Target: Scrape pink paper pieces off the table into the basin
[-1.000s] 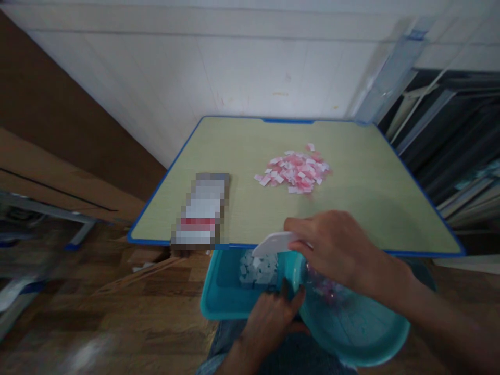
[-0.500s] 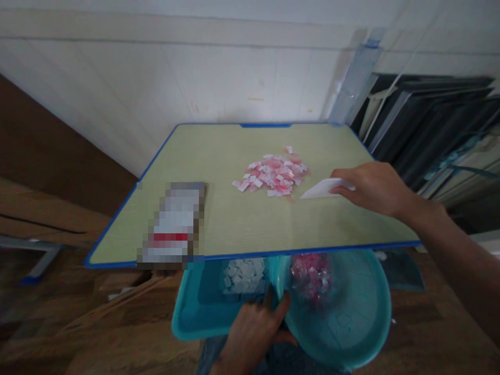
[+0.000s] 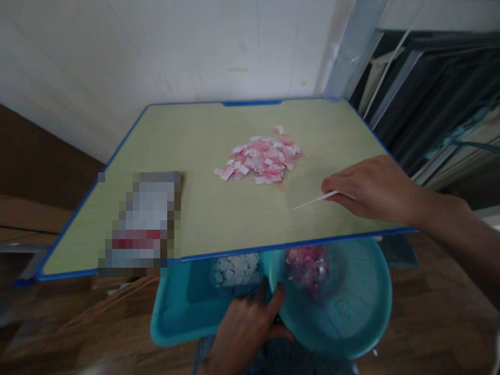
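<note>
My right hand [image 3: 367, 187] pinches a thin white card [image 3: 314, 201] between thumb and fingers, its edge close over the right part of the small folding table [image 3: 187, 135]. Left of and beyond the card lies a loose pile of small pink-and-white pieces [image 3: 265, 159]. Below the table's front edge, my left hand [image 3: 248, 325] grips the rim of a round teal basin [image 3: 363, 336], where it meets a rectangular teal tub [image 3: 170, 320]. Clear-wrapped pink pieces [image 3: 308, 268] lie in the basin, and white square pieces [image 3: 236, 270] in the tub.
A blurred-out flat object [image 3: 142, 219] rests on the table's left side. Behind the table stands a white wall [image 3: 195, 52]. Dark flat panels [image 3: 437, 88] lean at the right, beside a clear plastic bottle [image 3: 347, 62]. Wooden flooring [image 3: 433, 291] shows below.
The view has tipped down and shifted. My right hand has drawn the card nearer the table's front edge and turned it almost edge-on. The left hand stays at the basin rim.
</note>
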Motion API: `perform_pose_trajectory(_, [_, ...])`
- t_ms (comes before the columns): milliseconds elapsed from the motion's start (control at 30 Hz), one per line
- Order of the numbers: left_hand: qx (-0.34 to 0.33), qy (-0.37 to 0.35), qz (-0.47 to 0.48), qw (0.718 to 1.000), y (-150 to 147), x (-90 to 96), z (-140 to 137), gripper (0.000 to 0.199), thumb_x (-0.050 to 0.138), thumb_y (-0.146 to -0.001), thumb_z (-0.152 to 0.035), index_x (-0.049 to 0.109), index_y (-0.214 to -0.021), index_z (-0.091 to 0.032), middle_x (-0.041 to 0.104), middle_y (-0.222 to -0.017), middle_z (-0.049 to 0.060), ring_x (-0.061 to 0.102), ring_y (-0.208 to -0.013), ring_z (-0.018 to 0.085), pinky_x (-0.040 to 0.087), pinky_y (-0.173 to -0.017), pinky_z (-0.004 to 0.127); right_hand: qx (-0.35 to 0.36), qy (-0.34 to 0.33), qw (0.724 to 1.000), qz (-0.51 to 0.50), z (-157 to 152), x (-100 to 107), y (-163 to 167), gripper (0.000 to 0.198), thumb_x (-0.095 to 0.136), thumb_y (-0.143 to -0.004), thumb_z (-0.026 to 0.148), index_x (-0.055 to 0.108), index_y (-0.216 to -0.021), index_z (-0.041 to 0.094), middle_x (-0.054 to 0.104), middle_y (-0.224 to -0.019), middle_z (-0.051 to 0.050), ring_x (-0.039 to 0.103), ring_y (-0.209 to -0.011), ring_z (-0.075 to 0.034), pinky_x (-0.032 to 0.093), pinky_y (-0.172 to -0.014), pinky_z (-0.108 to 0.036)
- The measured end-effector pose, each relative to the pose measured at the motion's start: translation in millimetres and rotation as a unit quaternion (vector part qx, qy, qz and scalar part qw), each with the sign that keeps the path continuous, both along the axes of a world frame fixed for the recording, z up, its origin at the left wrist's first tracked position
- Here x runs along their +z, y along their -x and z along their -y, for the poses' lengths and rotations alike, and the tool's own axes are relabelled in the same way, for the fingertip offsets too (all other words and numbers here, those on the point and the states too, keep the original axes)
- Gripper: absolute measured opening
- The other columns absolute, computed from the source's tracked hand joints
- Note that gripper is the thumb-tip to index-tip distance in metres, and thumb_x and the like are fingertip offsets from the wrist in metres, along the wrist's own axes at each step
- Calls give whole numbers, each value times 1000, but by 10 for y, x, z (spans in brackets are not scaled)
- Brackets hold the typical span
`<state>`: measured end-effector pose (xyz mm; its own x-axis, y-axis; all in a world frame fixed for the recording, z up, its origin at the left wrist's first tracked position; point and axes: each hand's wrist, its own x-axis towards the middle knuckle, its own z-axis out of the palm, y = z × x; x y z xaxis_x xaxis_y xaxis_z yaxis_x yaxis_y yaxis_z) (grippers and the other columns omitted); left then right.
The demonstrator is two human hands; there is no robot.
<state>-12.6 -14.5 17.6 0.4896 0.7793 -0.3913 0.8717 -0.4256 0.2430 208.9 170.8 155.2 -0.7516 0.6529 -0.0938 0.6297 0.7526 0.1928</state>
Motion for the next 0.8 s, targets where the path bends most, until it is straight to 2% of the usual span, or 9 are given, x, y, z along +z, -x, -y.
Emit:
perform_pose_trajectory(233, [12,-12,9,1000,6,-20,16,71,60,-75,-57,42,-134,-23,64,-103,13,66,-76,28,55,-62,39,70,43,996,-35,100,47,-207,28,36,-87,23,62,-76,22,68,-70,-3,60,-62,-18,23,-54,-32])
perform_pose_trajectory(367, [13,-18,11,1000,-3,-35,13,71,63,-74,-57,43,-133,-23,63,-105,13,66,-76,29,55,-61,40,63,61,996,-35,127,70,-292,29,36,-88,24,63,-77,22,68,-70,-3,60,-63,-17,25,-54,-31])
perform_pose_trajectory(500, [14,-7,2,1000,-5,-51,11,72,64,-74,-55,42,-135,-24,63,-108,14,66,-78,29,55,-63,40,17,37,999,-32,-4,66,-146,21,45,-85,28,66,-87,24,67,-70,-3,59,-64,-18,27,-56,-30])
perform_pose_trajectory(633, [17,-5,4,1000,4,-52,12,74,63,-74,-56,41,-136,-22,63,-108,15,66,-80,30,55,-65,41,-14,10,999,-32,-205,59,70,19,52,-80,32,66,-88,23,62,-66,-2,56,-65,-19,25,-56,-28])
perform_pose_trajectory(800, [28,1,8,1000,4,-56,14,72,64,-73,-56,42,-134,-24,64,-105,13,66,-78,30,55,-63,41,17,97,994,-46,-342,67,152,27,55,-77,29,65,-101,21,65,-75,-1,56,-73,-18,33,-63,-28])
